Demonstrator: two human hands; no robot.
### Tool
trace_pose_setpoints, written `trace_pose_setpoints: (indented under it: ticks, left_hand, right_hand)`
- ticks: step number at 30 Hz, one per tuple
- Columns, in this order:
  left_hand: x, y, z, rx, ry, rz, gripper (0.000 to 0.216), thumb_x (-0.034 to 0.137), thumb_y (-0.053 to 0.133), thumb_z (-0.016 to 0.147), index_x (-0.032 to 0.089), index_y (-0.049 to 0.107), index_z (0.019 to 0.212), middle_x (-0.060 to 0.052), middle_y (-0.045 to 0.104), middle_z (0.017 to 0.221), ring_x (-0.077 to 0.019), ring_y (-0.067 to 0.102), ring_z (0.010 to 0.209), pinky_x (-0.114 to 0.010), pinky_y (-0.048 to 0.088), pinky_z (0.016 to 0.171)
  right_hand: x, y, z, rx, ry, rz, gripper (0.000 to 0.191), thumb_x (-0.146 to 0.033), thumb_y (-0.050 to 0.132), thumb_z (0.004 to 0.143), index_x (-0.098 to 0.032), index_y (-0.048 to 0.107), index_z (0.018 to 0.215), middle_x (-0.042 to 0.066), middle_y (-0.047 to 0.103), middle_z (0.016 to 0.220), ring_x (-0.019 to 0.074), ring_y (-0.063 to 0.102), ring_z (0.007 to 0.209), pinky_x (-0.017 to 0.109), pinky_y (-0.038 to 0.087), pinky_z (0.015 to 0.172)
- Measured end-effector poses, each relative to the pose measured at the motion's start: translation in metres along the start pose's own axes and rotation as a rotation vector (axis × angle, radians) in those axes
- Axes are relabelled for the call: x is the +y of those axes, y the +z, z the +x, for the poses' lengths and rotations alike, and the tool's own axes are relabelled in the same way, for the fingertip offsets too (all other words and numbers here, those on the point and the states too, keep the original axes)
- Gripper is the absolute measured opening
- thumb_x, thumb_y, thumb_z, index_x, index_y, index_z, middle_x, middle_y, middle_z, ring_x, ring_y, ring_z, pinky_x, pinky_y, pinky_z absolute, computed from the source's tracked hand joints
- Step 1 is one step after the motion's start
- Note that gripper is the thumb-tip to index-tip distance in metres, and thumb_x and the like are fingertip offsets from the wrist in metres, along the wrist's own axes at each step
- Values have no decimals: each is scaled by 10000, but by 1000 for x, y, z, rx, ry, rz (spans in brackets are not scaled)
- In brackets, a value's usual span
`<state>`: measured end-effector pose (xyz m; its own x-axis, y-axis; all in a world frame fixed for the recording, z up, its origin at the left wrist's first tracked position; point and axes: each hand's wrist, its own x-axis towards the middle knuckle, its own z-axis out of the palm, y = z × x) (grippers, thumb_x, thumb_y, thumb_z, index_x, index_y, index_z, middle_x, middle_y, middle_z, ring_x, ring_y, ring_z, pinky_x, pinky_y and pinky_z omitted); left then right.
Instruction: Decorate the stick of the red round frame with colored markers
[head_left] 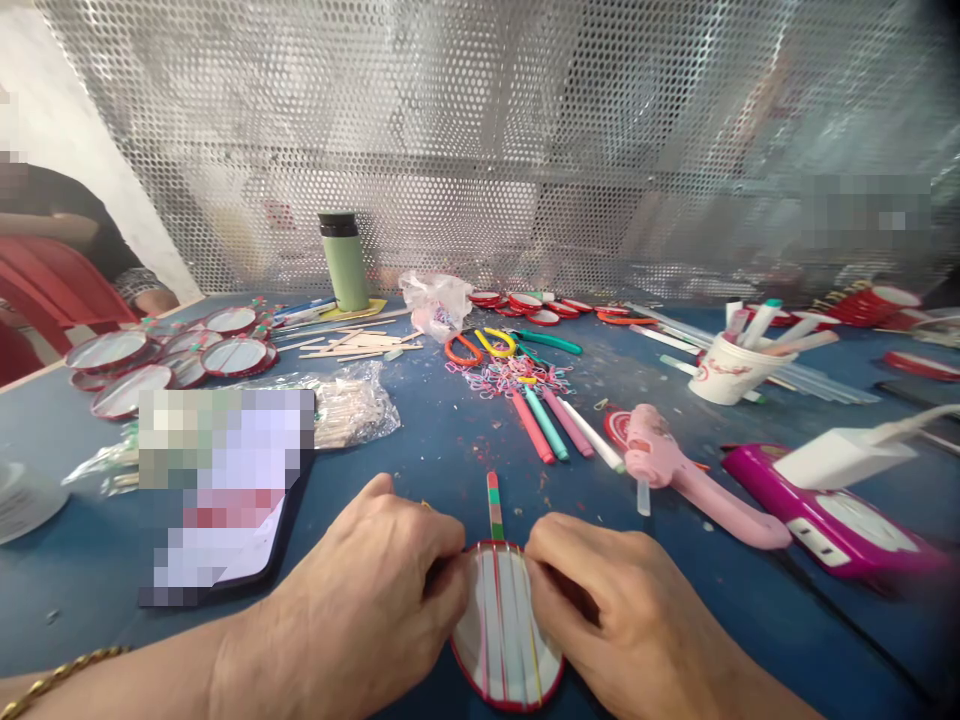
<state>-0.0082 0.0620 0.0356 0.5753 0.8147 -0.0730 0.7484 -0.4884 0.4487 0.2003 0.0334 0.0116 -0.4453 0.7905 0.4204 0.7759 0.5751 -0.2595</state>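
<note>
A round, red-rimmed disc (504, 630) with a pale face lies at the table's front edge. Thin lines in pink, red, white and yellow run down its face. From its top sticks out a flat wooden craft stick (493, 503) with red and green bands. My left hand (382, 590) grips the disc's left rim between thumb and curled fingers. At the opposite rim, my right hand (622, 600) pinches the disc the same way. Fingertips of both hands are partly hidden. Beyond lie several capped markers (551, 425) and a pile of small coloured loops (510, 378).
Left stand a phone (240, 500), stacked red-rimmed discs (112, 350) and a green bottle (345, 265). Right are a pink glue gun (697, 480), a magenta power strip (840, 520) and a paper cup (731, 370) of markers. A perforated metal screen (480, 130) closes the back. A person (64, 220) sits far left.
</note>
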Motion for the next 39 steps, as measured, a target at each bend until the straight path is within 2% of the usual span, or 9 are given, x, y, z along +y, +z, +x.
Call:
trace_pose_setpoints:
  ticks: [8, 13, 18, 25, 29, 34, 39]
  left_hand:
    - [3, -4, 4, -20, -12, 43, 328, 200, 391, 886, 182, 451, 564, 30, 557, 538, -120, 472, 533, -394, 323, 934]
    - [2, -2, 3, -9, 7, 66, 331, 190, 391, 890, 185, 475, 570, 30, 568, 534, -127, 504, 536, -411, 313, 965]
    - [1, -1, 1, -4, 54, 111, 326, 201, 366, 911, 190, 487, 608, 13, 609, 590, -147, 542, 579, -399, 335, 917]
    - [1, -4, 2, 2, 16, 77, 352, 252, 397, 927, 182, 453, 586, 38, 545, 537, -113, 464, 527, -382, 319, 920]
    - [-1, -5, 3, 10, 38, 81, 389, 274, 361, 965, 184, 455, 598, 44, 509, 529, -104, 394, 499, -346, 335, 846]
    - [-4, -5, 0, 24, 134, 104, 396, 293, 316, 1001, 195, 526, 680, 22, 590, 655, -112, 431, 539, -310, 346, 782]
    - [2, -8, -5, 43, 3, 1, 381, 466, 397, 987, 216, 567, 755, 19, 578, 615, -141, 483, 572, -279, 343, 652]
  right_hand:
    - [0, 0, -1, -22, -12, 5, 264, -56, 430, 861, -225, 331, 683, -72, 415, 587, 71, 418, 458, 266, 240, 487]
    - [-1, 0, -2, -20, -24, -9, 261, -55, 430, 858, -225, 335, 683, -71, 431, 592, 72, 423, 458, 275, 234, 491]
    - [-3, -1, -2, -18, 19, -5, 259, -57, 436, 853, -226, 339, 681, -74, 447, 584, 72, 429, 459, 267, 239, 491]
    - [-4, 0, -2, -25, 83, -9, 220, -95, 458, 864, -228, 395, 701, -78, 483, 558, 78, 444, 442, 268, 241, 486]
    - [-4, -1, -2, -29, 101, 9, 229, -126, 448, 891, -229, 397, 693, -72, 489, 552, 83, 451, 444, 268, 254, 486]
    - [-5, -2, -3, -52, 146, 31, 195, -158, 480, 886, -225, 452, 705, -58, 527, 567, 95, 487, 463, 263, 270, 486]
    - [-7, -3, -1, -49, 178, 45, 204, -169, 510, 877, -222, 470, 683, -51, 538, 561, 98, 492, 467, 253, 278, 482]
